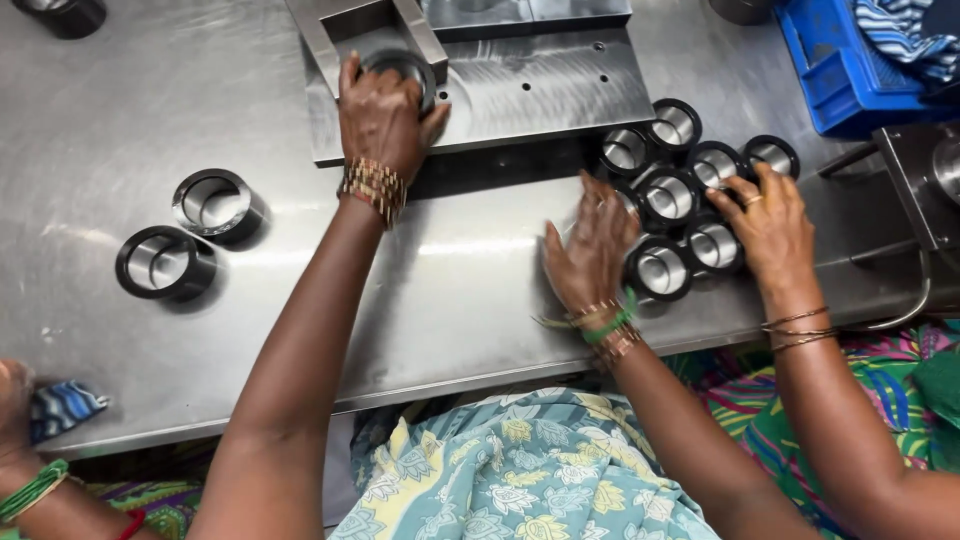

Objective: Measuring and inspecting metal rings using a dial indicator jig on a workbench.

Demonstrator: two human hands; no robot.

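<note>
- The left hand [383, 115] closed over a black-rimmed metal ring [400, 72] seated in the steel fixture plate [540, 90].
- The right hand [590, 248], fingers spread open, rested against a cluster of rings [690, 190] right of that plate.
- A co-worker's hand [770, 222] touched the same cluster.
- Two more rings [190, 235] stood well left of the plate; a blue crate [830, 70] sat beyond its right end.

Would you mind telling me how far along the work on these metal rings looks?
Apparently done: two rings stand apart at the table's left. In hand: the left hand presses a ring into the steel fixture; the right hand touches the cluster. Left: that cluster, which a co-worker's hand also touches.
</note>
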